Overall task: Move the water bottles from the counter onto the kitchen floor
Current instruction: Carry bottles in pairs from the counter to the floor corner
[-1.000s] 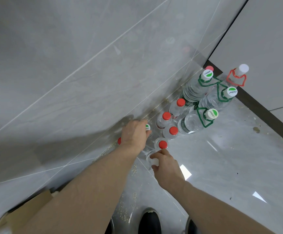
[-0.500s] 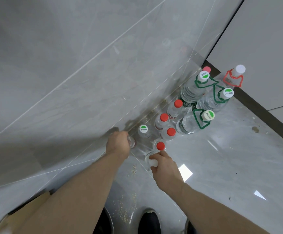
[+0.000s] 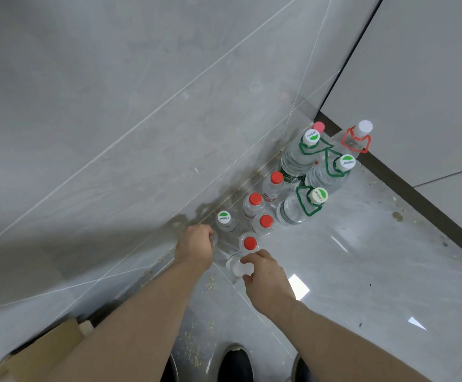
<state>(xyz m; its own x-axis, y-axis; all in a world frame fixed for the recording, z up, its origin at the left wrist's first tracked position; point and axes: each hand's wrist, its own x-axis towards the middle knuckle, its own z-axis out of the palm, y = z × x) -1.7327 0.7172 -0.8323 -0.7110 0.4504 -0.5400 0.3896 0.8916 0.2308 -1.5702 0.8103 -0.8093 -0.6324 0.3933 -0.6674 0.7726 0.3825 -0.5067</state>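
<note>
Several water bottles stand on the grey floor along the wall. Small ones have red caps and one has a green-and-white cap. Three large bottles with green handles stand behind them, with a red-handled bottle in the corner. My left hand is curled over the top of a clear bottle by the wall; its cap is hidden. My right hand holds the top of a white-capped bottle between thumb and fingers, just in front of a red-capped one.
A tiled wall rises on the left and a dark baseboard runs along the right wall. A cardboard box sits at lower left. My shoes are at the bottom edge. Grit is scattered on the floor near them.
My left hand has moved left off the green-capped bottle, which now stands uncovered, and sits lower by the wall. My right hand stays on the white-capped bottle.
</note>
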